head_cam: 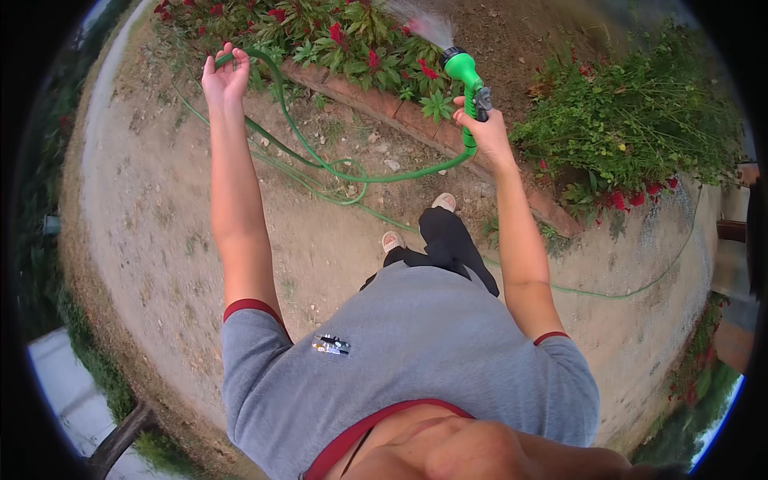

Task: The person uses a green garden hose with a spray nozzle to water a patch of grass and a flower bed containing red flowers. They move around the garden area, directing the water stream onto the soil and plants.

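Note:
My right hand [489, 135] grips the ribbed handle of a green hose spray nozzle [461, 67] with a black head and a grey trigger. A spray of water [429, 27] leaves it towards the top of the view, over red-flowered plants [354, 45]. Raised at the upper left, my left hand [227, 78] has the green garden hose [402, 177] lying across its curled fingers. From there the hose droops in a loop and runs up to the base of the nozzle.
A brick edging [384, 102] borders the flower bed just beyond my feet. More hose [624, 294] trails over the dirt ground [180, 240] and between my sandalled feet. A leafy bush [630, 126] with red flowers stands at the right. A tree trunk [123, 438] shows at the lower left.

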A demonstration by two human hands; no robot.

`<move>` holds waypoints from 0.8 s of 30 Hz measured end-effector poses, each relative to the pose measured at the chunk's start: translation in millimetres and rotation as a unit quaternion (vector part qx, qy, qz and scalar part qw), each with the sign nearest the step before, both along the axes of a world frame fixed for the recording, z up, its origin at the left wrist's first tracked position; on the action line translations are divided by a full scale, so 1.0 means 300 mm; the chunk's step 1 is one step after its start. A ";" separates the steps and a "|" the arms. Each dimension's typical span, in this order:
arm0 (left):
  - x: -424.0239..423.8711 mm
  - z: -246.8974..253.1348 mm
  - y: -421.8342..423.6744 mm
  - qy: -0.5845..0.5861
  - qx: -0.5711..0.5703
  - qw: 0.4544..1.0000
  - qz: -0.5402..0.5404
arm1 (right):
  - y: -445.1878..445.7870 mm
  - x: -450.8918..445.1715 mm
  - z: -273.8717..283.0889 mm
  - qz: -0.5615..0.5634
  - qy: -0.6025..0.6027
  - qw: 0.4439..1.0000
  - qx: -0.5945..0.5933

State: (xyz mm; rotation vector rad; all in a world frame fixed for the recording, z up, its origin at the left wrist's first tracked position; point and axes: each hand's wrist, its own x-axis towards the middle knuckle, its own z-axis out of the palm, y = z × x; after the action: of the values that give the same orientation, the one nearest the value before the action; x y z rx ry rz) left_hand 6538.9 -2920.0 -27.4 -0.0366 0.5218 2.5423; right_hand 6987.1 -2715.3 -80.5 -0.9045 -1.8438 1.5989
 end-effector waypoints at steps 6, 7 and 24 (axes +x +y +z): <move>-0.110 -0.099 0.080 -0.035 0.001 0.998 0.053 | 0.252 -0.208 -0.020 0.042 -0.108 0.985 0.126; -0.117 -0.099 0.104 -0.038 -0.006 0.998 0.059 | 0.299 -0.238 0.001 0.048 -0.130 0.979 0.148; 0.035 -0.204 0.982 -0.140 0.050 0.989 0.011 | 1.079 -0.259 0.103 0.068 -0.256 0.949 0.173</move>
State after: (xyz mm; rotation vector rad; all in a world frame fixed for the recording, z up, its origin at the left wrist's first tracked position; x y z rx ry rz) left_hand 6549.4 -2625.4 -88.6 -0.3584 0.2859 2.5239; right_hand 6909.3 -2391.6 -49.5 -1.1168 -2.4924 1.1151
